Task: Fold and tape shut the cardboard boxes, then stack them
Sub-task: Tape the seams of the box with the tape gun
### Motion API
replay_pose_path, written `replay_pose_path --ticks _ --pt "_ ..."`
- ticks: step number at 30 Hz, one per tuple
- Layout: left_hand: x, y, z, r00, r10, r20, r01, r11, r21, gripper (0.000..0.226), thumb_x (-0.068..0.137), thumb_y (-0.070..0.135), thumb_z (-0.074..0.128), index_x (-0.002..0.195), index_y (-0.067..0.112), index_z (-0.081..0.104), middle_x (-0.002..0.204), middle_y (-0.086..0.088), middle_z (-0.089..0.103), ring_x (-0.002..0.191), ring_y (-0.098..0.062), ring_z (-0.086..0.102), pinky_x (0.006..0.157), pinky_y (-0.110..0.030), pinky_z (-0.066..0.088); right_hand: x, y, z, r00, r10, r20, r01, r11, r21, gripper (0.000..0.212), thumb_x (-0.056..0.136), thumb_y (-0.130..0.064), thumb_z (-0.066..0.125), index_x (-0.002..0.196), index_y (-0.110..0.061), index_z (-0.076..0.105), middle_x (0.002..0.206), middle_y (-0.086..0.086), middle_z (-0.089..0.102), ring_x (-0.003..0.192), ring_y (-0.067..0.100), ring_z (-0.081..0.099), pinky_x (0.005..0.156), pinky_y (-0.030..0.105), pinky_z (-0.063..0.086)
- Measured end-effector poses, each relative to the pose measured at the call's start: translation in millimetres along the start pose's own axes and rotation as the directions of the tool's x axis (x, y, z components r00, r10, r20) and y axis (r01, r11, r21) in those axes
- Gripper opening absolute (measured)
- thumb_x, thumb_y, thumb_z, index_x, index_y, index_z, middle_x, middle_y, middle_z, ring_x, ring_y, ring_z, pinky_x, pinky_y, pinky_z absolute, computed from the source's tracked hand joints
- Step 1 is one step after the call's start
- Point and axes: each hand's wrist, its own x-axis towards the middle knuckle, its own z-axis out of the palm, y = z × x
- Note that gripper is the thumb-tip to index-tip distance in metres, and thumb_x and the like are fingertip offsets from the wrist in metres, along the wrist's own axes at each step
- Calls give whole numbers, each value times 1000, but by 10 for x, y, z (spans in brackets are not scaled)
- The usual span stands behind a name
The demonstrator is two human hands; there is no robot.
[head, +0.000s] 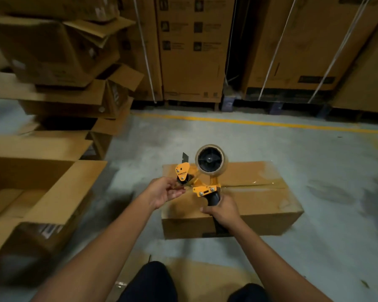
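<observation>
Brown cardboard box (260, 205), flaps down, sits on the floor (205, 136) centre-right of frame, long axis and glossy taped seam (260, 185) running left to right, just beyond both hands. Over its left end hovers the yellow tape dispenser (205, 189): right hand (222, 211) wrapped round the black handle (214, 199), left hand (164, 191) pinching at the roller end, nearest the box's left edge.

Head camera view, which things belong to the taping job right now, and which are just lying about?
In use: tape dispenser, its handle gripped by the right hand, its front end pinched by the left hand; closed box with tape along its seam.
Lying about for now: open box at left; piled boxes with loose flaps; strapped cartons behind; flat cardboard on the floor.
</observation>
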Motion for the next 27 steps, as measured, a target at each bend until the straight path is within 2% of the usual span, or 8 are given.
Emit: replay_pose_path --ticks 4,8,12,16,20,22,25,27 --pt "227 -125 -224 994 57 -96 -31 966 258 20 97 -3 46 105 0 65 89 -19 70 67 -27 72 54 -29 60 128 184 342 997 62 38 -60 997 -48 37 70 -29 89 95 -18 64 94 2 70 88 21 65 74 35 54" --pt "587 -278 -395 981 146 -132 -44 816 577 14 90 1 58 90 5 71 77 -8 66 65 -17 61 57 -25 53 299 410 626 994 104 42 -101 993 -67 36 69 -29 89 95 -20 66 94 1 72 89 21 66 78 38 55" --pt "889 -402 -437 968 205 -146 -26 657 754 15 90 15 61 87 13 76 86 -3 71 84 -21 64 71 -29 48 454 535 652 991 129 -29 -132 985 -113 29 73 -27 86 94 -22 67 86 -2 71 82 20 65 68 30 46" --pt "1101 -481 -272 966 181 -186 -4 728 686 20 82 8 62 68 12 75 70 1 73 79 -19 68 73 -29 54 669 609 545 981 166 -98 -174 981 -82 22 72 -22 83 86 -19 67 77 1 70 74 20 64 67 33 50" --pt "1283 -536 126 972 69 -225 45 884 465 19 83 3 63 72 15 74 70 -2 75 89 -25 71 89 -39 56 1015 751 157 977 175 -124 -189 976 -112 25 72 -22 84 90 -17 67 81 1 70 76 20 64 68 32 49" --pt "1342 -550 406 977 36 -209 38 940 340 15 85 -2 62 83 8 73 77 -6 75 94 -26 68 78 -29 56 1177 789 -143 983 152 -106 -167 973 -157 28 74 -22 84 93 -21 64 84 -1 68 79 19 62 69 29 45" --pt "1289 -561 860 985 -68 -158 89 988 129 16 93 -4 53 101 -1 67 82 -11 72 78 -15 67 48 -14 48 1293 794 -587 990 109 -87 -128 962 -240 32 73 -22 85 97 -22 64 84 -4 65 78 17 59 68 26 41" --pt "1239 -627 1064 984 -157 -86 162 986 49 19 98 6 49 108 2 64 87 -12 74 77 -15 69 61 -19 53 1299 765 -814 991 96 -92 -118 957 -264 35 70 -21 86 99 -19 67 85 -2 68 79 18 62 67 27 43"
